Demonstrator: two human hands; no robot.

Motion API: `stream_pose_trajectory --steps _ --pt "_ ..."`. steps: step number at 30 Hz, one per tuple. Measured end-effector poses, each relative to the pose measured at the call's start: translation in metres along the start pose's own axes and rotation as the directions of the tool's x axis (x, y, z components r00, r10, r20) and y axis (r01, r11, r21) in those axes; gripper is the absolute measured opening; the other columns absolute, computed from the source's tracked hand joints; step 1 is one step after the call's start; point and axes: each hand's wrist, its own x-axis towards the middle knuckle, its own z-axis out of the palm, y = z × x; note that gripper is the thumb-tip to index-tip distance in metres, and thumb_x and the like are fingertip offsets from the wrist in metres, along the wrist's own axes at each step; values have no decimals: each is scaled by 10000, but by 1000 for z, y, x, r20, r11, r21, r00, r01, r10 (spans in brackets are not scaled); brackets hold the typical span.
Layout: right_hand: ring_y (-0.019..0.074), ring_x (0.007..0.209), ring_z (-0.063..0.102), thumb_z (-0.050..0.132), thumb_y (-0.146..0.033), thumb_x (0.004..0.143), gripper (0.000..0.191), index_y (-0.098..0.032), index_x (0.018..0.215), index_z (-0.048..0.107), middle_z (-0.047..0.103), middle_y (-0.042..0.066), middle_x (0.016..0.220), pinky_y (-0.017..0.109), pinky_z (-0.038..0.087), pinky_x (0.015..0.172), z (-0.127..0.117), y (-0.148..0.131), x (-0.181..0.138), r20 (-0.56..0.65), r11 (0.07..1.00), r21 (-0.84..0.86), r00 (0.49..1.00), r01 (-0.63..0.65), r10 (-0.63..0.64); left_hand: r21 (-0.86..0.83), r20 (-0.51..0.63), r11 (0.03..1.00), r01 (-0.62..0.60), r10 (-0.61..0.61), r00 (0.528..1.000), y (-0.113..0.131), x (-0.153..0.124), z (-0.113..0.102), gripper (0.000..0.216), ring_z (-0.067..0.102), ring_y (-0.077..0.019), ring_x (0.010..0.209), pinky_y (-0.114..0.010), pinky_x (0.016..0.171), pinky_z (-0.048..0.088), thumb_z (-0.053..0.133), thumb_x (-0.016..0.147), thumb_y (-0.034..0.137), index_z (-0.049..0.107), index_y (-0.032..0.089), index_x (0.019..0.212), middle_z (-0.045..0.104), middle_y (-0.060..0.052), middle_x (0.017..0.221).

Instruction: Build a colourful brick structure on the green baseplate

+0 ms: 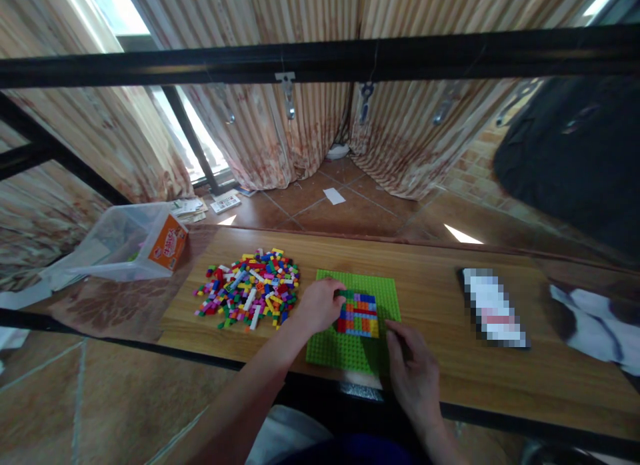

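A bright green studded baseplate (334, 353) lies on the wooden table. Small toy bricks form a multicoloured rectangular patch (361, 324) on it. At the patch's upper left corner, the thumb and fingertips of my left hand (324, 305) pinch a dark green brick (346, 294), partly covered by the fingers. My right hand (414, 366) rests by the plate's right edge, fingers loosely curled, with a gap between thumb and forefinger and no brick visible in it. Left of the plate spreads a pile of loose bricks (250, 288) in many colours.
A clear plastic bin (125, 242) with an orange label stands at the table's left end. On the right lie a phone (493, 308) with a blurred screen and a crumpled white-and-grey cloth or wrapper (595, 322). A black metal bar (320, 64) crosses above the table's far side.
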Motion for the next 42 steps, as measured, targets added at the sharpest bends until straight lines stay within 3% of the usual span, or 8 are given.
stream_pose_trajectory --steps 4,11,22,30,42 --pt "214 962 620 493 -366 933 252 -211 1023 670 672 94 1012 415 510 873 6 -11 31 2 1000 3 1000 24 -24 -5 11 1000 5 -5 1000 0 2 -2 234 677 -230 941 -352 899 522 603 812 150 731 196 1002 742 -65 1005" --pt "222 962 612 506 -405 916 281 -240 944 732 690 84 985 426 495 873 48 -15 72 148 995 -18 984 101 -98 41 30 999 -7 6 1000 3 4 -6 219 686 -232 913 -336 863 527 599 803 145 734 193 969 749 -72 964" --pt "210 931 618 510 -404 910 269 -241 893 724 703 60 947 404 456 877 55 -11 72 186 998 -5 980 67 -65 -211 -29 977 -35 30 999 -11 0 3 207 670 -179 830 -283 793 524 589 809 159 721 186 966 740 -34 909" --pt "212 930 611 497 -422 918 285 -234 903 711 703 64 949 399 445 875 57 -7 72 186 997 -3 980 75 -73 -415 -155 910 12 -84 984 -19 -9 20 216 679 -181 898 -300 845 528 520 886 243 715 183 959 746 -46 958" --pt "219 934 600 495 -435 919 301 -226 918 712 699 67 959 404 434 881 55 -7 71 205 997 -15 977 69 -65 -497 -245 866 57 -203 948 -8 -13 27 199 686 -171 891 -286 825 532 542 879 184 727 198 950 749 -35 967"
